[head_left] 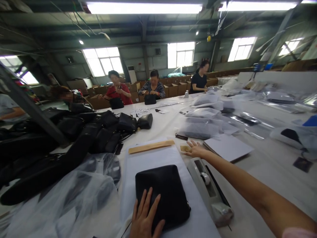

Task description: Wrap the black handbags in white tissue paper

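Observation:
My left hand (146, 213) lies flat with spread fingers on a black bag (162, 186) with rounded corners. That bag rests on a stack of white translucent sleeves (198, 211), with a tan paper strip (151, 146) across the far end. My right hand (195, 149) is stretched forward, fingers apart, over or at the edge of a small yellowish piece (185, 148) beside the sleeves; I cannot tell whether it touches it. Just nearer than this hand stands a grey tape dispenser (210, 191). A stack of white boards (229, 146) lies to its right.
Black bags (106, 127) are heaped on the left, with crumpled clear plastic (91, 188) in front. Wrapped bags (201, 122) are piled at centre right. Several people sit or stand across the table, one in a red top (125, 94). Cardboard boxes (173, 90) line the back.

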Tool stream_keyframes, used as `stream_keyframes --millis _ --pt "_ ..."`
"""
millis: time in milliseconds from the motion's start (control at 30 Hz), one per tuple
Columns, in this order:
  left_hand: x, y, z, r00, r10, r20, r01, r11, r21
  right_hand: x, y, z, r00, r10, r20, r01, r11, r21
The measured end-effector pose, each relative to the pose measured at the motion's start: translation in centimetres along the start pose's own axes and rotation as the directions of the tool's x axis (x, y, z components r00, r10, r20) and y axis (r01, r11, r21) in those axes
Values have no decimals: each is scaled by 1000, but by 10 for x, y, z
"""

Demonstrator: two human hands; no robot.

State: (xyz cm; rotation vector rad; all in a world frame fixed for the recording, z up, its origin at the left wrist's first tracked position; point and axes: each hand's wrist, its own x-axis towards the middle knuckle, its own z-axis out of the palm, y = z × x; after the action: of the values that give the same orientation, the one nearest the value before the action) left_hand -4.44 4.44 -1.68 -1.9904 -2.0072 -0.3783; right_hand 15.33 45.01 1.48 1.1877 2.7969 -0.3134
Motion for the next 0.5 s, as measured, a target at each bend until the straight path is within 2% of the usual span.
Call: stream_keyframes --millis 100,200,300,433,500 --pt "-2 -5 8 1000 22 -7 -22 1000 21 2 5 0 998 -43 -47 44 999 5" --pt "-4 -7 16 1000 21 -13 -21 999 30 5 -2 -10 982 -103 -157 108 994 22" --pt "-6 -7 20 1000 12 -27 -12 1000 -4 10 -28 -18 951 -217 -220 234 971 52" --pt "-5 -6 19 999 -6 -34 5 1000 -15 22 -78 -12 897 -426 -119 437 894 98" --pt "-4 -6 18 999 0 -44 0 1000 -15 33 -99 -5 877 -466 -119 477 874 89"
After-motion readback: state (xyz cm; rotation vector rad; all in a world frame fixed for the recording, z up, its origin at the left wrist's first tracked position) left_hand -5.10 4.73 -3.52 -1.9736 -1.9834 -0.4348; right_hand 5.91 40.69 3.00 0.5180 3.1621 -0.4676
